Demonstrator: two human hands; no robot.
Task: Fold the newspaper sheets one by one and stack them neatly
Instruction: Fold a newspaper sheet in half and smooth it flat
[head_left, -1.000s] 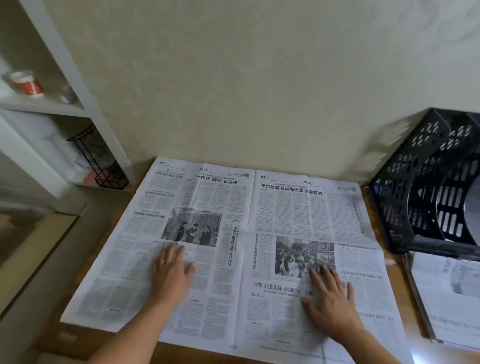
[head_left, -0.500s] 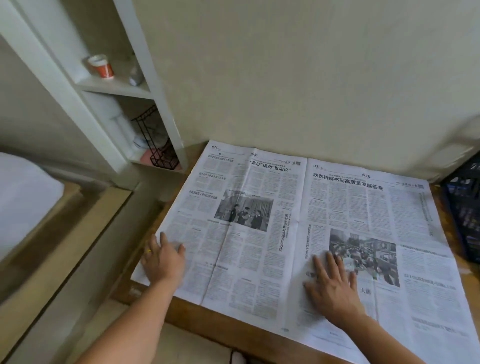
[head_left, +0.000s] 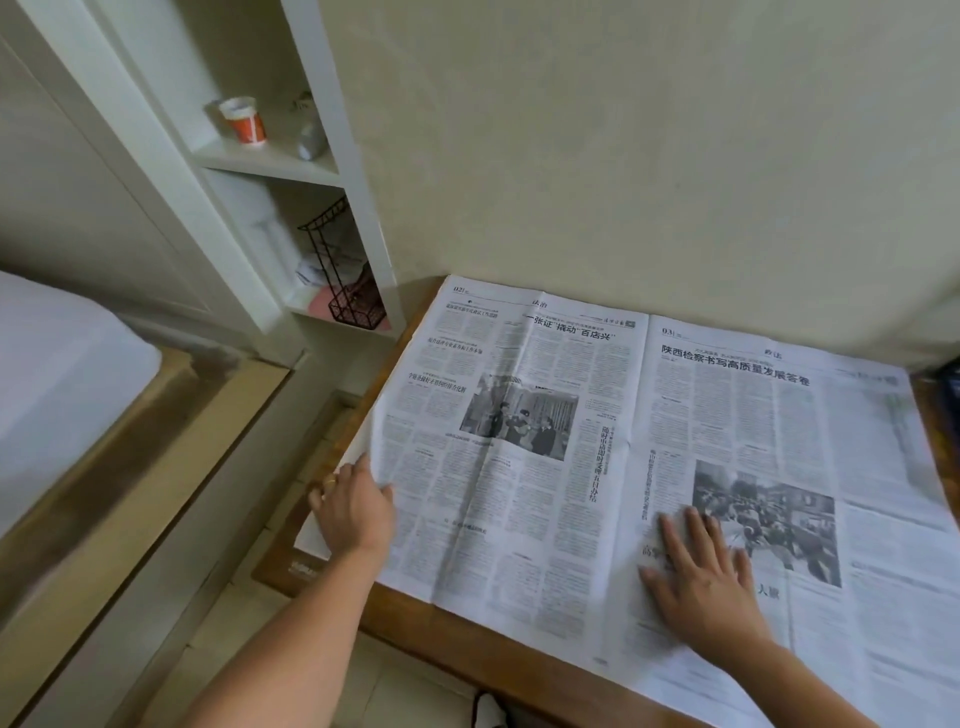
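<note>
Pinching the newspaper sheet's (head_left: 545, 467) left edge, left hand (head_left: 353, 512); right hand (head_left: 701, 582) presses flat.

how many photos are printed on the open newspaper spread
2. One photo sits on the left page; the other photo is on the right page, beside the right hand, which may hide part.

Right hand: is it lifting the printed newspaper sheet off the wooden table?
No, the right hand lies flat with spread fingers on the printed newspaper sheet.
</note>
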